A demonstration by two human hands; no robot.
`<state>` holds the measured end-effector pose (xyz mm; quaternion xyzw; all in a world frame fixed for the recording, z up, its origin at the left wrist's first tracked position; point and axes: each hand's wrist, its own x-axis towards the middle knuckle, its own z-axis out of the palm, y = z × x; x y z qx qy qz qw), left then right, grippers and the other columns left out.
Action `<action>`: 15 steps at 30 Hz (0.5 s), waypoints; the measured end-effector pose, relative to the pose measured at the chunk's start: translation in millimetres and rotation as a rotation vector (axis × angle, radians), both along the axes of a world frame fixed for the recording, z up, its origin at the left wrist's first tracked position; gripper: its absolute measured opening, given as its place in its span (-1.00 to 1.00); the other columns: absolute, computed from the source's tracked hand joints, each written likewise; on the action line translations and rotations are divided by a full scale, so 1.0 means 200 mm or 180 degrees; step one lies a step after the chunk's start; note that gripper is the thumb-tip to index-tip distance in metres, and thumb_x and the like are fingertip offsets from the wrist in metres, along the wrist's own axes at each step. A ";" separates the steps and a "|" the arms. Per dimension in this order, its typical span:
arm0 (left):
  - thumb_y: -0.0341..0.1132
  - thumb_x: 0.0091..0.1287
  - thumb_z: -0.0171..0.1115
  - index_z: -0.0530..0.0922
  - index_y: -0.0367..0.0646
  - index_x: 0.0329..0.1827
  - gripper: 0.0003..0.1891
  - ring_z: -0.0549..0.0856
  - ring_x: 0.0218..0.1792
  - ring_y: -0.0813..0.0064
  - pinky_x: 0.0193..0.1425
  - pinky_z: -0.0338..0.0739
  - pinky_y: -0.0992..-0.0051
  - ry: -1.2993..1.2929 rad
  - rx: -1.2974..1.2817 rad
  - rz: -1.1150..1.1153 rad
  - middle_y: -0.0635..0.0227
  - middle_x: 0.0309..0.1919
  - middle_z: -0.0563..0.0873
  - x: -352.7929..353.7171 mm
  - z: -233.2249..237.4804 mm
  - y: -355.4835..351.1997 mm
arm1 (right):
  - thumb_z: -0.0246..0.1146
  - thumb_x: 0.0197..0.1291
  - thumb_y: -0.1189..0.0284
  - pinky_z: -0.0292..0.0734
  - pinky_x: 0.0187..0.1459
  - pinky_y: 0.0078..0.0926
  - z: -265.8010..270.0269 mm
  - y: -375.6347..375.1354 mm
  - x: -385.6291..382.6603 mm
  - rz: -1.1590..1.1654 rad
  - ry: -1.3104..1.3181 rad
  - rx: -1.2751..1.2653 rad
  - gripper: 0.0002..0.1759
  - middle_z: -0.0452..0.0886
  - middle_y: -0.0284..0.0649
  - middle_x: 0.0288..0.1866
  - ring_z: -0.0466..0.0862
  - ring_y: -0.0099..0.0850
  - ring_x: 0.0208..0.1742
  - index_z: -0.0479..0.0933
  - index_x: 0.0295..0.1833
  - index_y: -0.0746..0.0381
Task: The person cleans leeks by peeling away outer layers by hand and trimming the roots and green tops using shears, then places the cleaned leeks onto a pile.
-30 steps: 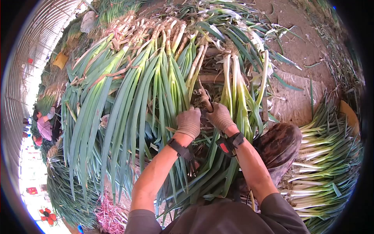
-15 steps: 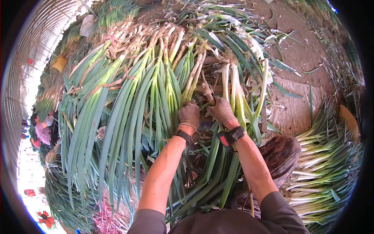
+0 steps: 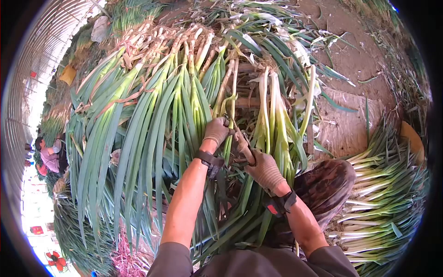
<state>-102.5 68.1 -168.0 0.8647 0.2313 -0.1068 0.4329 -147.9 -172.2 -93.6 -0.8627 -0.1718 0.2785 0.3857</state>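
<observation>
- The left hand (image 3: pixel 217 130) is in a glove, with its fingers curled in next to a thin stalk (image 3: pixel 233 99). I cannot tell if they pinch it, because the fingertips are hard to see.
- The thin stalk is pale at the top and green lower down, and it runs past the left fingers.
- The right hand (image 3: pixel 265 170) has a glove too. Its fingers are wrapped around the low end of a brown stick (image 3: pixel 246 148) (it could be a tool's handle, but I can't tell).
- The brown stick leans, and its top end is close to the left fingers.
- A big heap of green onions (image 3: pixel 159 104) lies to the left of the hands, roots up top and long leaves hanging down.
- A small bunch (image 3: pixel 276 108) with white stems is just beyond the right hand, near its knuckles.
- Each wrist has a black band (image 3: pixel 210 161) on it.
- A knee (image 3: pixel 328 182) in spotty trousers is bent to the right of the right arm.
- Past the knee is another pile (image 3: pixel 376 207) of onions, with their white ends toward the knee.
- A flat board (image 3: pixel 344 122) lies on the dirt.
- Far left, another person (image 3: pixel 50 158) wears pink.
</observation>
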 end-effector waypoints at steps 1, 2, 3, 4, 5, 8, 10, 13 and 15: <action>-0.31 -0.05 0.61 0.67 -0.22 -0.31 -0.69 0.67 -0.39 0.35 -0.24 0.57 0.34 -0.0022 -0.0094 0.0040 0.20 -0.43 0.72 0.00 -0.03 0.00 | 0.34 0.04 0.30 0.56 -0.01 -0.02 -0.02 0.01 0.02 -0.0076 -0.0059 -0.0017 -0.61 0.66 0.25 -0.25 0.67 0.18 -0.08 0.55 -0.11 0.37; -0.36 -0.02 0.57 0.64 -0.21 -0.35 -0.74 0.60 -0.43 0.50 -0.30 0.53 0.42 -0.0050 -0.0189 0.0080 0.31 -0.48 0.67 -0.01 -0.06 -0.01 | 0.34 0.04 0.30 0.56 0.00 -0.02 -0.03 0.02 0.04 -0.0152 -0.0125 -0.0036 -0.61 0.66 0.25 -0.25 0.67 0.17 -0.08 0.55 -0.11 0.38; -0.42 0.01 0.54 0.61 -0.21 -0.39 -0.79 0.52 -0.47 0.65 -0.35 0.49 0.50 -0.0080 -0.0283 0.0122 0.43 -0.54 0.63 -0.02 -0.06 -0.02 | 0.34 0.03 0.30 0.56 0.00 -0.02 -0.02 0.03 0.07 -0.0184 -0.0154 -0.0038 -0.61 0.66 0.25 -0.25 0.67 0.17 -0.08 0.56 -0.12 0.38; -0.42 0.02 0.54 0.62 -0.22 -0.38 -0.79 0.53 -0.47 0.63 -0.33 0.49 0.49 -0.0142 -0.0312 0.0123 0.42 -0.53 0.63 -0.02 -0.07 -0.02 | 0.35 0.03 0.29 0.56 0.01 -0.02 -0.02 0.04 0.11 -0.0217 -0.0185 -0.0038 -0.60 0.67 0.25 -0.24 0.67 0.17 -0.07 0.56 -0.12 0.39; -0.41 0.02 0.54 0.63 -0.23 -0.38 -0.79 0.54 -0.47 0.61 -0.32 0.50 0.48 -0.0203 -0.0346 0.0120 0.41 -0.53 0.64 -0.03 -0.07 -0.02 | 0.35 0.03 0.29 0.56 0.02 -0.02 -0.01 0.05 0.15 -0.0253 -0.0215 -0.0042 -0.60 0.67 0.24 -0.24 0.67 0.16 -0.07 0.57 -0.13 0.39; -0.39 0.05 0.54 0.68 -0.27 -0.29 -0.77 0.58 -0.43 0.55 -0.24 0.54 0.44 -0.0106 0.0040 -0.0062 0.37 -0.48 0.68 -0.03 0.04 -0.06 | 0.34 0.03 0.28 0.57 0.04 -0.02 -0.06 0.11 0.30 -0.0328 -0.0369 -0.0129 -0.61 0.68 0.24 -0.23 0.68 0.16 -0.07 0.59 -0.16 0.39; -0.38 0.05 0.54 0.70 -0.28 -0.23 -0.74 0.60 -0.41 0.52 -0.21 0.55 0.42 -0.0142 0.0049 -0.0051 0.36 -0.46 0.70 -0.04 0.00 -0.05 | 0.33 0.02 0.28 0.58 0.07 -0.04 -0.01 0.16 0.40 -0.0277 -0.0403 -0.0225 -0.62 0.68 0.24 -0.21 0.68 0.15 -0.06 0.61 -0.17 0.40; -0.31 0.01 0.55 0.73 -0.24 -0.17 -0.67 0.72 -0.32 0.29 -0.11 0.60 0.35 -0.0070 -0.0254 -0.0031 0.16 -0.34 0.77 -0.04 0.02 -0.05 | 0.33 0.01 0.28 0.58 0.10 -0.07 -0.07 0.24 0.55 -0.0296 -0.0619 -0.0384 -0.60 0.69 0.24 -0.18 0.69 0.14 -0.03 0.63 -0.15 0.41; -0.28 0.00 0.56 0.74 -0.23 -0.15 -0.65 0.77 -0.27 0.19 -0.07 0.62 0.32 -0.0062 -0.0276 -0.0050 0.07 -0.29 0.80 -0.04 0.03 -0.05 | 0.33 0.02 0.27 0.59 0.11 -0.08 -0.12 0.27 0.64 -0.0374 -0.0658 -0.0303 -0.58 0.69 0.24 -0.18 0.69 0.14 -0.03 0.63 -0.13 0.41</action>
